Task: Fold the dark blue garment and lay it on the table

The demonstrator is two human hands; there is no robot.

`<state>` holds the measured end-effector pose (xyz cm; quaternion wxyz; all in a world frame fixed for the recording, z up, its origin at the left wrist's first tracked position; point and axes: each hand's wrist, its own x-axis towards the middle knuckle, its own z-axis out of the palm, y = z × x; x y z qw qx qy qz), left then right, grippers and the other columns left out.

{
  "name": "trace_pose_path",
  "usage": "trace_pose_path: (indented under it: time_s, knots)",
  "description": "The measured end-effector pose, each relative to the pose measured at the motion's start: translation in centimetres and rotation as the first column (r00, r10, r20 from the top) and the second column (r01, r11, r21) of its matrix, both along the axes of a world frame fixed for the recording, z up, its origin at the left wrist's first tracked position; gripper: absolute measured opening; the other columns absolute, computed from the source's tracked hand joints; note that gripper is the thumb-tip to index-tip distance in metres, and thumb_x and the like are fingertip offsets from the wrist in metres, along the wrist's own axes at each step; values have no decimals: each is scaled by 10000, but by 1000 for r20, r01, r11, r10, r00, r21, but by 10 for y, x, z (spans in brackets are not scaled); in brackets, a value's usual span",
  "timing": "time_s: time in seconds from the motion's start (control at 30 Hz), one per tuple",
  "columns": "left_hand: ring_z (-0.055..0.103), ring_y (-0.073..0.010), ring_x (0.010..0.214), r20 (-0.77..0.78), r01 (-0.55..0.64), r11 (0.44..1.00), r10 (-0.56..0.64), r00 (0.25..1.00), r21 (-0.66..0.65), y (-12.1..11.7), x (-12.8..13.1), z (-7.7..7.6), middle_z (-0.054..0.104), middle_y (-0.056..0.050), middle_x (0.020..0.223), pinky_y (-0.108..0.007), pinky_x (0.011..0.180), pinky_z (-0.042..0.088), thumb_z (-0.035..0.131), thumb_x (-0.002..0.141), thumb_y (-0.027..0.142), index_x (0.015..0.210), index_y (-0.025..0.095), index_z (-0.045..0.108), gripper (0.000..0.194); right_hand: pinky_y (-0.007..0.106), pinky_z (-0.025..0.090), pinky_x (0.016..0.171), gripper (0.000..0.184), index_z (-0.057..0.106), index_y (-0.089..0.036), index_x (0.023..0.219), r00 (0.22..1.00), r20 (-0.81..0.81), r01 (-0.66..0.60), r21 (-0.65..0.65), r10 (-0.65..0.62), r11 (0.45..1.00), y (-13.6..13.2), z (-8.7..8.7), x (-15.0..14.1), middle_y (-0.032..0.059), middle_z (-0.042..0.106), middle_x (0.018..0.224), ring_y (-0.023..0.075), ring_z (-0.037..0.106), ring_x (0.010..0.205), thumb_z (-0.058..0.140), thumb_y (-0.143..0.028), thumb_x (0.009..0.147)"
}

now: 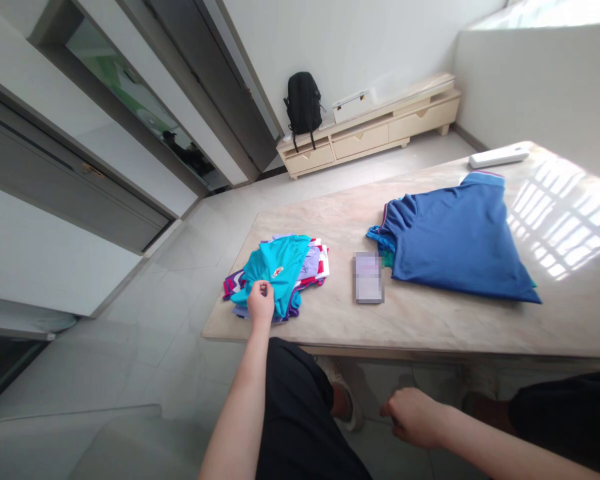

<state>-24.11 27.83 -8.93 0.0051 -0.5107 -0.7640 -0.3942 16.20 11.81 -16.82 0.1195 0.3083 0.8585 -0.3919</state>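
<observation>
My left hand (261, 301) is closed in a pinch on the near side of a turquoise garment (285, 257) with a small red and white emblem. This garment lies on top of a rumpled pile of clothes, where purple, lilac, and red and white cloth shows at the edges. Below the table's front edge hangs my right hand (414, 417), its fingers curled in and nothing visible in them. A folded navy blue polo shirt (455, 240) rests on the right part of the table, over other blue and green cloth.
Between the two piles on the marble-look table (325, 327) is a blurred-out phone-sized object (369, 279). A long white object (500, 156) sits near the far edge. Against the wall, a black backpack (304, 103) stands on a low cabinet (360, 141).
</observation>
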Motion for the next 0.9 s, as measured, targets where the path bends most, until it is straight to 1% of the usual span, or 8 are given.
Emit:
trace_pose_path:
  time_s: [0.3, 0.37, 0.43, 0.5, 0.57, 0.67, 0.77, 0.9]
  knots:
    - [677, -219, 743, 0, -6, 1000, 6, 1000, -1, 0, 0, 0, 715, -55, 818, -319, 729, 547, 604, 873, 319, 885, 225, 621, 96, 526, 593, 849, 303, 826, -155, 967, 997, -65, 30, -16, -31, 999, 0, 1, 1, 219, 810, 951, 441, 777, 983, 615, -164, 750]
    - [677, -218, 738, -1, -7, 1000, 7, 1000, 2, 0, 0, 0, 713, -53, 813, -319, 728, 549, 603, 874, 316, 884, 226, 622, 93, 502, 591, 832, 277, 821, -166, 941, 989, -143, 44, -23, -47, 999, 3, 8, 0, 194, 815, 922, 423, 784, 950, 608, -152, 765]
    - [678, -218, 738, 0, -7, 1000, 7, 1000, 3, 0, 0, -1, 713, -53, 813, -319, 729, 549, 601, 876, 317, 884, 226, 623, 93, 430, 584, 832, 270, 812, -207, 952, 962, -262, 70, -38, -78, 997, 11, 19, -1, 126, 824, 921, 354, 791, 926, 592, -150, 805]
    - [677, -218, 740, 2, -4, 1000, 4, 1000, 0, 0, 0, -1, 714, -54, 816, -320, 732, 549, 598, 879, 321, 887, 227, 624, 98, 342, 566, 834, 286, 794, -254, 1002, 910, -388, 135, -62, -148, 989, 25, 34, 0, 48, 822, 934, 259, 783, 911, 564, -154, 865]
    - [676, -219, 741, 7, -1, 1000, 1, 1000, -4, 1, 0, -2, 713, -55, 817, -322, 735, 548, 595, 882, 326, 889, 227, 625, 104, 292, 551, 832, 293, 767, -269, 1065, 833, -486, 255, -89, -265, 963, 47, 47, 4, 16, 806, 983, 196, 756, 912, 522, -180, 932]
    - [676, -223, 754, 17, 2, 1000, -2, 1000, -9, 2, 1, -3, 716, -59, 828, -324, 740, 546, 591, 882, 328, 888, 228, 626, 107, 313, 555, 807, 320, 695, -241, 1219, 676, -572, 486, -126, -464, 865, 91, 57, 15, 76, 739, 1230, 172, 704, 865, 451, -299, 1020]
    - [678, -224, 766, 26, 8, 1000, -7, 1000, -9, 2, 2, -3, 719, -60, 836, -322, 740, 545, 587, 883, 326, 883, 230, 630, 106, 346, 569, 766, 428, 589, -226, 1395, 545, -605, 627, -166, -581, 761, 135, 55, 26, 128, 640, 1404, 152, 655, 768, 474, -376, 1010]
    - [679, -224, 762, 33, 31, 999, -30, 999, -17, 0, 2, -3, 710, -53, 811, -317, 731, 538, 603, 863, 321, 859, 232, 633, 94, 310, 559, 601, 502, 588, -212, 1415, 491, -580, 646, -258, -650, 718, 164, 44, 29, 111, 720, 1276, 121, 598, 608, 559, -401, 951]
